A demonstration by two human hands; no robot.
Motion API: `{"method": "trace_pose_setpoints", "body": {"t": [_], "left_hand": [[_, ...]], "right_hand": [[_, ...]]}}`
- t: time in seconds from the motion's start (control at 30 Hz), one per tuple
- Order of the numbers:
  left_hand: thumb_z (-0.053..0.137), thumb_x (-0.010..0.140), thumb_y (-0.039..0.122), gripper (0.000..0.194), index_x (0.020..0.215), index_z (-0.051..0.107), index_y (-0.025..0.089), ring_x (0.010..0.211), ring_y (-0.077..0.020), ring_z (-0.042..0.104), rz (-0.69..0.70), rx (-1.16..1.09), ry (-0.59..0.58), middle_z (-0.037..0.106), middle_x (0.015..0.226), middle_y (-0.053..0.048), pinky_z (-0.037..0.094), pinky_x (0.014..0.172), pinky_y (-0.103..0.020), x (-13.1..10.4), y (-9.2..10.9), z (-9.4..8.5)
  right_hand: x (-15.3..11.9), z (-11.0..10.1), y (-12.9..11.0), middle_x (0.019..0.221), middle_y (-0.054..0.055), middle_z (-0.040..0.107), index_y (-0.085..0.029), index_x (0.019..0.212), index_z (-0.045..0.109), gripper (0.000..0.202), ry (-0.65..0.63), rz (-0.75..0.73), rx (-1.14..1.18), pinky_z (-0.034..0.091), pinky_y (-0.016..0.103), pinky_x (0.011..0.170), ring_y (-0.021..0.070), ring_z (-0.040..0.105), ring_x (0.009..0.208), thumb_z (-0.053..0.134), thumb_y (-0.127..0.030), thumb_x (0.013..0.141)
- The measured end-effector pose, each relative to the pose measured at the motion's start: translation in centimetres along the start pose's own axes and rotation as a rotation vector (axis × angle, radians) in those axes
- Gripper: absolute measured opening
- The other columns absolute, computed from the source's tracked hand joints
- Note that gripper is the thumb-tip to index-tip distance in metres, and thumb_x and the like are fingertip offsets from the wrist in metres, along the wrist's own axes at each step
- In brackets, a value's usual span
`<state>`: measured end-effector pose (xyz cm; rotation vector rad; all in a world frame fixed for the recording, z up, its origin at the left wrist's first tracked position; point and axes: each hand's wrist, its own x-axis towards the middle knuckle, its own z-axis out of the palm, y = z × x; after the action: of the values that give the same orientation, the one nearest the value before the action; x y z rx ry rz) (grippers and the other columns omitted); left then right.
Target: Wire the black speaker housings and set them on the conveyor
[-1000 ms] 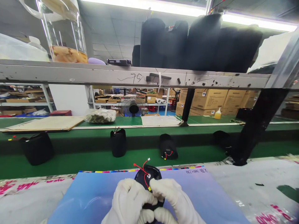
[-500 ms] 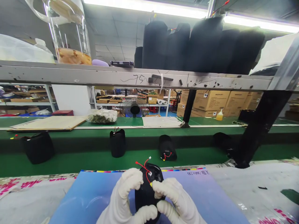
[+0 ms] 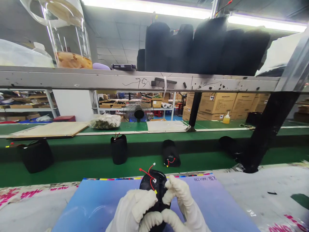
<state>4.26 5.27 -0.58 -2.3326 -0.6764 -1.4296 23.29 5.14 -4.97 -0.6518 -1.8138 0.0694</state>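
A black pack (image 3: 160, 187) sits low in view, between two white-gloved hands, with its far end tipped into sight; all clock directions here run from it, with twelve straight ahead. The left hand (image 3: 138, 208) grips the pack, fingers curled over its near face from eight o'clock. The right hand (image 3: 181, 198) grips it too, fingertips pinched on its edge at about four o'clock, and the two thumbs meet at six. From the pack's far end, red wires (image 3: 151, 176) rise toward eleven and twelve, and a yellow connector (image 3: 155, 192) lies next to the left fingertips. Beneath spreads a blue sheet (image 3: 91, 203) with a colour-striped far edge. On the green surface (image 3: 142, 164) beyond, a wired pack (image 3: 171, 151) lies at one o'clock, an upright pack (image 3: 118, 150) stands at ten, and a wider pack (image 3: 37, 156) is between nine and ten. A black post (image 3: 263, 135) slants at two o'clock. Farther off, a fan (image 3: 138, 112) stands between eleven and twelve, below a scuffed shelf (image 3: 108, 79) that carries a clear jar (image 3: 70, 42) at eleven and a row of dark cylinders (image 3: 207, 48) at one.
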Motion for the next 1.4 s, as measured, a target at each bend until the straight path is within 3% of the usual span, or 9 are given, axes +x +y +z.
{"method": "trace_pose_setpoints", "body": {"t": [0.1, 0.3, 0.53, 0.67, 0.87, 1.0, 1.13, 1.27, 1.4], "left_hand": [[0.046, 0.1, 0.028, 0.018, 0.114, 0.05, 0.017, 0.069, -0.0119, 0.069, -0.004, -0.083, 0.049, 0.065, 0.083, -0.004, 0.057, 0.061, -0.019, 0.1, -0.1, -0.1], [0.042, 0.099, 0.02, 0.012, 0.108, 0.05, 0.021, 0.041, -0.0124, 0.057, 0.08, -0.148, -0.095, 0.062, 0.054, 0.006, 0.043, 0.042, -0.024, 2.2, 0.4, -0.6], [0.031, 0.102, 0.041, 0.026, 0.092, 0.05, 0.027, 0.053, -0.0149, 0.059, -0.097, -0.157, -0.223, 0.065, 0.067, 0.003, 0.042, 0.05, -0.027, 0.2, -0.4, -0.6], [0.034, 0.1, 0.049, 0.029, 0.089, 0.048, 0.027, 0.051, -0.0123, 0.057, -0.105, -0.185, -0.238, 0.062, 0.064, 0.006, 0.042, 0.05, -0.025, 0.5, -0.5, -1.1], [0.036, 0.1, 0.046, 0.022, 0.104, 0.046, 0.026, 0.059, -0.0132, 0.061, -0.112, -0.486, -0.15, 0.065, 0.079, 0.0, 0.043, 0.05, -0.023, 2.5, 0.3, -0.7], [0.046, 0.096, 0.049, 0.026, 0.106, 0.051, 0.025, 0.079, -0.0175, 0.064, -0.198, -0.602, -0.043, 0.066, 0.089, -0.005, 0.051, 0.067, -0.028, 1.4, -0.2, -0.3], [0.056, 0.094, 0.04, 0.018, 0.099, 0.057, 0.023, 0.085, -0.0165, 0.063, -0.299, -0.638, 0.101, 0.065, 0.09, -0.005, 0.054, 0.074, -0.028, -0.1, -2.1, -1.9], [0.054, 0.096, 0.024, 0.005, 0.1, 0.057, 0.021, 0.072, -0.013, 0.064, -0.216, -0.527, 0.032, 0.065, 0.078, -0.001, 0.054, 0.067, -0.025, -0.3, -3.5, -3.3], [0.057, 0.094, 0.038, 0.043, 0.132, 0.047, 0.021, 0.064, -0.0141, 0.065, 0.02, -0.314, -0.152, 0.069, 0.078, -0.001, 0.052, 0.06, -0.024, 0.9, -2.8, -2.6]], "right_hand": [[0.9, -0.5, -0.6, 0.088, 0.004, 0.062, -0.018, 0.144, 0.035, 0.042, -0.073, -0.124, -0.056, 0.056, 0.031, 0.068, 0.0165, 0.063, 0.074, 0.04, -0.025, 0.102], [1.6, 0.1, -0.8, 0.075, 0.001, 0.065, -0.021, 0.133, 0.047, 0.035, -0.008, -0.177, -0.119, 0.049, 0.03, 0.061, 0.0161, 0.061, 0.063, 0.035, -0.036, 0.104], [1.2, 0.3, -1.4, 0.088, 0.005, 0.063, -0.018, 0.144, 0.035, 0.048, 0.016, -0.055, -0.056, 0.053, 0.03, 0.066, 0.0162, 0.062, 0.071, 0.039, -0.041, 0.102], [2.4, -0.3, -1.6, 0.074, 0.0, 0.063, -0.02, 0.136, 0.043, 0.039, -0.072, -0.163, -0.072, 0.05, 0.03, 0.06, 0.0148, 0.06, 0.061, 0.039, -0.041, 0.103], [1.9, -0.4, -1.1, 0.079, 0.002, 0.06, -0.017, 0.141, 0.038, 0.047, -0.169, -0.109, 0.001, 0.049, 0.032, 0.064, 0.0169, 0.059, 0.068, 0.038, -0.043, 0.102], [2.3, -0.8, -1.5, 0.082, 0.004, 0.06, -0.02, 0.142, 0.037, 0.044, -0.199, -0.1, -0.032, 0.048, 0.033, 0.066, 0.0183, 0.059, 0.071, 0.035, -0.041, 0.103], [2.7, -0.9, -1.7, 0.08, 0.003, 0.061, -0.023, 0.136, 0.043, 0.038, -0.178, -0.111, -0.031, 0.044, 0.032, 0.062, 0.0186, 0.058, 0.07, 0.032, -0.04, 0.103], [2.5, -0.7, -1.5, 0.078, 0.003, 0.059, -0.024, 0.136, 0.042, 0.038, -0.147, -0.077, -0.04, 0.042, 0.032, 0.062, 0.0186, 0.055, 0.068, 0.032, -0.04, 0.103], [2.0, -0.9, -1.7, 0.083, 0.003, 0.058, -0.024, 0.138, 0.039, 0.039, -0.174, -0.037, -0.013, 0.043, 0.033, 0.066, 0.0192, 0.055, 0.073, 0.033, -0.041, 0.103]]}}
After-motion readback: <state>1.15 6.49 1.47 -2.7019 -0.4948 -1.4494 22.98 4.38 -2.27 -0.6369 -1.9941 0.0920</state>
